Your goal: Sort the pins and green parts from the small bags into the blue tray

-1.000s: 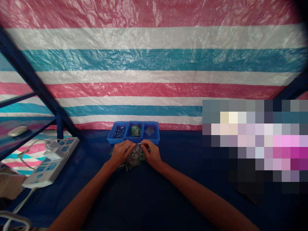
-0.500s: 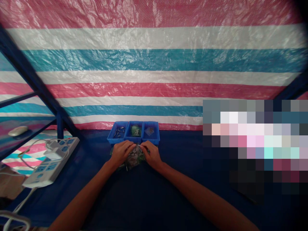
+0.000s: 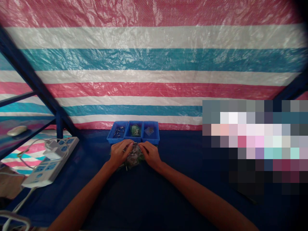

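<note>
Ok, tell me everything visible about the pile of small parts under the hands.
The pile of small parts lies on the dark blue table cover, just in front of the blue three-compartment tray. It looks like a heap of mixed grey metal pins and green bits, too small to make out singly. The left hand and right hand rest on it from either side, fingertips meeting at its top.

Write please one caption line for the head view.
Both hands, left hand and right hand, rest on a pile of small parts before three blue bins.

Head camera, looking forward-down, seemingly near.
</note>
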Available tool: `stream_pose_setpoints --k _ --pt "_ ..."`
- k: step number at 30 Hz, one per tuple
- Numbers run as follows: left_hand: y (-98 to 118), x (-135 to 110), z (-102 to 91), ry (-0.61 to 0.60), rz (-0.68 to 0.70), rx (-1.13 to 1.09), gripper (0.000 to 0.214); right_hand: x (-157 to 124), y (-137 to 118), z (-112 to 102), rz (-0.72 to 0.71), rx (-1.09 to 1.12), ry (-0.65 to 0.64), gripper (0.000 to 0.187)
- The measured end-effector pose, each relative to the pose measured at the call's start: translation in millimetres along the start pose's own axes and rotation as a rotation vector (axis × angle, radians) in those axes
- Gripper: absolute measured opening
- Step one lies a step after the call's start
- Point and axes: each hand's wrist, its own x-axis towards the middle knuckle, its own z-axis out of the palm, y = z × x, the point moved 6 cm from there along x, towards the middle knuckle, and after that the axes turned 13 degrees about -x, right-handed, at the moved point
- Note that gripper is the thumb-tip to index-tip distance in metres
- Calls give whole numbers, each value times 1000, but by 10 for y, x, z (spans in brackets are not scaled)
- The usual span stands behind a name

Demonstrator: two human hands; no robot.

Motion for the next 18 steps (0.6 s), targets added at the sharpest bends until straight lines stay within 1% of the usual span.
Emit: stream_pose_setpoints --k 4,9,14,18 --pt "18 10 -76 51 -42 27 18 -4 16 2 22 -14 4 28" --pt "53 -5 -145 142 -48 89 15 -8 12 6 16 -26 8 27" --pt "30 -14 -129 126 -84 59 13 -4 -1 2 12 -44 2 27" --pt "30 -20 -117 132 -76 51 10 -2 -6 2 8 -47 -10 26"
